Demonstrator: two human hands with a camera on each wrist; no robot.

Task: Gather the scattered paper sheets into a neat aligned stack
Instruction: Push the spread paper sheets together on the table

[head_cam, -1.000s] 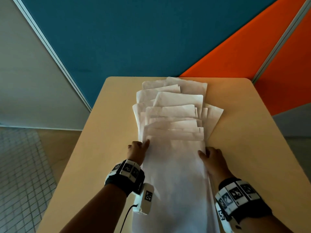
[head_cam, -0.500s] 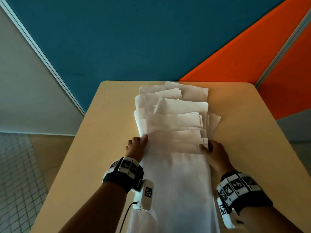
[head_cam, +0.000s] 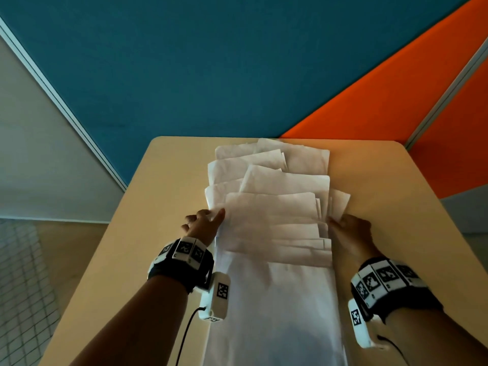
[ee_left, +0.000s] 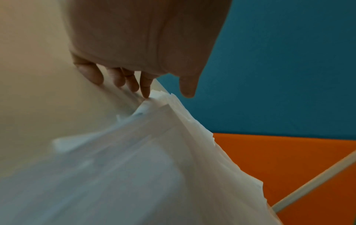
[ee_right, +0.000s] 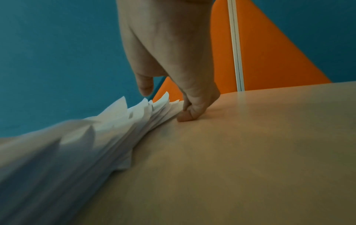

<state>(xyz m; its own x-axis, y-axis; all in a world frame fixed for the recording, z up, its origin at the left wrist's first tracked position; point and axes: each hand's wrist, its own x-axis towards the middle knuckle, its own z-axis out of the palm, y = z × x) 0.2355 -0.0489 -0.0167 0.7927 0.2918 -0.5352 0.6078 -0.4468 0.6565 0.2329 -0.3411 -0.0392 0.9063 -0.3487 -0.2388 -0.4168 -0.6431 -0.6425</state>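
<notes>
A long fan of white paper sheets (head_cam: 274, 223) lies down the middle of the tan table (head_cam: 396, 233), overlapping like shingles, with uneven far ends. My left hand (head_cam: 207, 221) presses the pile's left side; in the left wrist view its fingers (ee_left: 133, 85) point down onto the table at the paper edges (ee_left: 159, 99), thumb apart. My right hand (head_cam: 346, 224) is against the pile's right side; its bent fingers (ee_right: 185, 115) push on the fanned sheet edges (ee_right: 150, 112), thumb lifted above them. Neither hand holds a sheet.
Bare tabletop (head_cam: 169, 207) runs along both sides of the pile. Blue (head_cam: 211, 75) and orange (head_cam: 396, 101) partition walls stand right behind the table's far edge. A tiled floor (head_cam: 23, 286) lies off the left edge.
Both hands have slid forward along the pile's sides, away from me. The sheets sticking out on the right have been pushed inward, so the fan is narrower.
</notes>
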